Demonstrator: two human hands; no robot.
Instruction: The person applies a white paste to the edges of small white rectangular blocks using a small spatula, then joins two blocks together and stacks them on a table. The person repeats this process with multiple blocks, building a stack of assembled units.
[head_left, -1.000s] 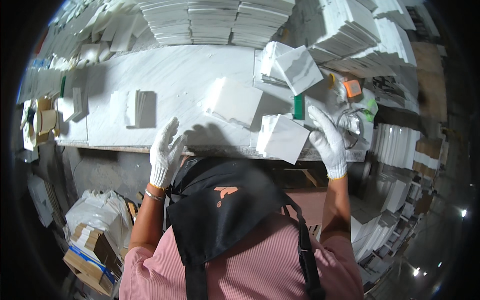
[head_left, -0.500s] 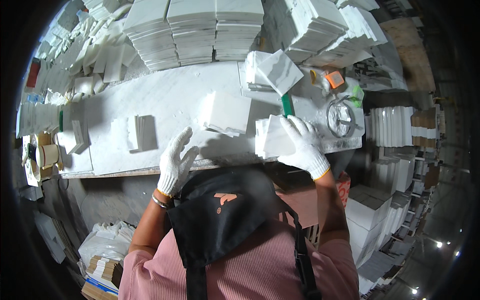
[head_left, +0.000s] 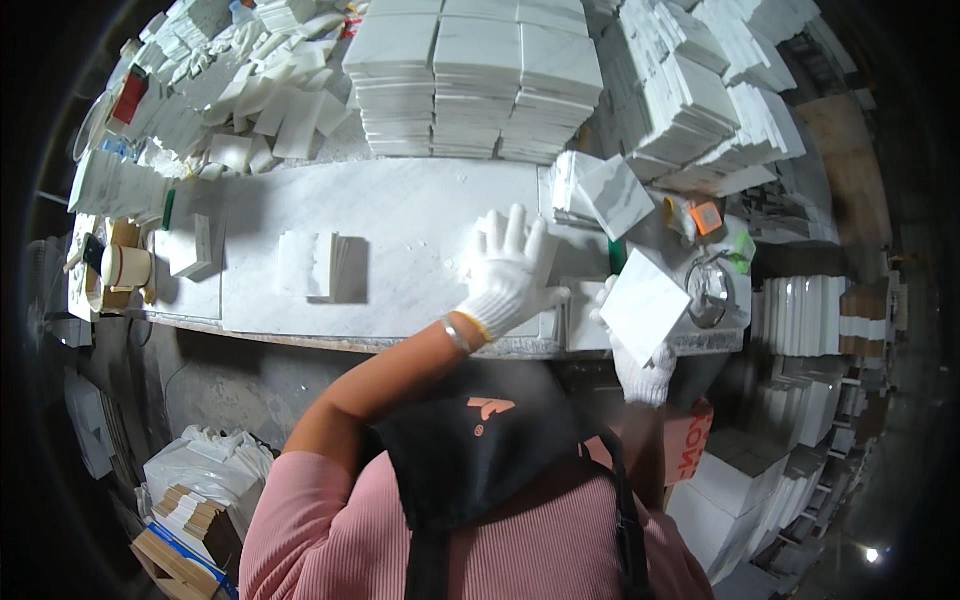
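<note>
My right hand (head_left: pixel 642 378), in a white knit glove, grips a square white marble tile (head_left: pixel 647 305) and holds it tilted above the bench; the tile hides most of the fingers. Underneath it, other white tiles (head_left: pixel 583 325) lie at the bench's front edge. My left hand (head_left: pixel 503 268), gloved too, has its fingers spread over a small stack of pale tiles (head_left: pixel 545 262) and covers most of it. Whether the palm presses on that stack, I cannot tell. Farther left on the bench stands another small tile group (head_left: pixel 310 265).
Tall tile stacks (head_left: pixel 470 90) line the back of the marble bench (head_left: pixel 400 205). At right are a tile with grey veins (head_left: pixel 615 197) atop a stack, an orange block (head_left: pixel 706 218) and a round clear object (head_left: pixel 708 290). A cream roll (head_left: pixel 126 266) sits far left.
My left hand has swung right from the bench's front edge to the small tile stack. My right hand has lifted a tile off the front pile and tilted it. The whole view has shifted.
</note>
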